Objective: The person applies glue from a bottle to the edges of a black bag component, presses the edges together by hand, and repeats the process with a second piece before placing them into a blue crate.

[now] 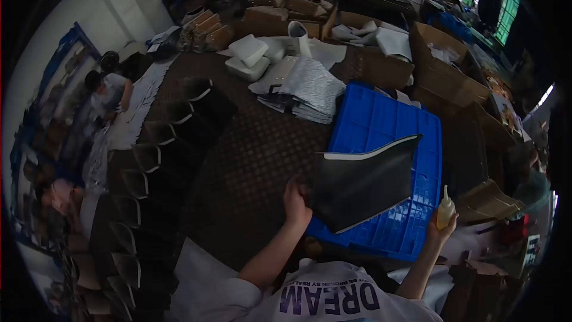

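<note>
A black sheet piece (366,182) with a pale strip along its upper edge lies on the blue plastic crate (387,113). Beside its left edge is my left hand (296,200), its fingers bent and partly dark; whether they grip the edge is hard to see. My right hand (443,225) is closed around a small squeeze bottle (445,210) whose thin nozzle points up, at the crate's right side.
Silvery folded sheets (313,89) and white pieces (247,53) lie beyond the crate. Black curved pieces (149,158) stand in a row at left. Cardboard boxes (447,83) flank the right. Two people (110,92) (62,197) are at far left.
</note>
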Demonstrator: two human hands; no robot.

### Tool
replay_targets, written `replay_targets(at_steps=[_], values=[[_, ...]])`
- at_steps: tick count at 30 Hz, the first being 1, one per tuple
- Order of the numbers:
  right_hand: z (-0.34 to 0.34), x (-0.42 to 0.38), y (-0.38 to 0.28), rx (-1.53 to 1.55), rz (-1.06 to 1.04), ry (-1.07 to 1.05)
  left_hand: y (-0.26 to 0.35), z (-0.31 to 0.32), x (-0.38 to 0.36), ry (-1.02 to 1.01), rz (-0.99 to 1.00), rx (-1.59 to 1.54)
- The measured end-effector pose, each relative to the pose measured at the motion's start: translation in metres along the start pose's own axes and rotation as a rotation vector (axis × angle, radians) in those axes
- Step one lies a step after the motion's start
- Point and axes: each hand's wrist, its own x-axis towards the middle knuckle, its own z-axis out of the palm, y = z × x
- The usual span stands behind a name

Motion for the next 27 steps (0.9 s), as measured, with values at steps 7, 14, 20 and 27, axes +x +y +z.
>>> replay_targets(at_steps=[7,14,20,27], values=[[0.082,-0.02,0.127,-0.081,0.428,-0.065,0.078,-0.18,-0.062,0.478,0.392,-0.01],[0.119,-0.046,0.206,-0.08,0.788,-0.138,0.063,-0.118,-0.083,-0.246,0.517,1.472],[0.137,-0.086,0.216,-0.18,0.873,-0.187,0.026,-0.122,-0.035,0.091,0.069,2.01],[0.138,-0.096,0.235,-0.258,0.868,-0.1,0.017,-0.082,-0.052,-0.136,0.282,1.972]])
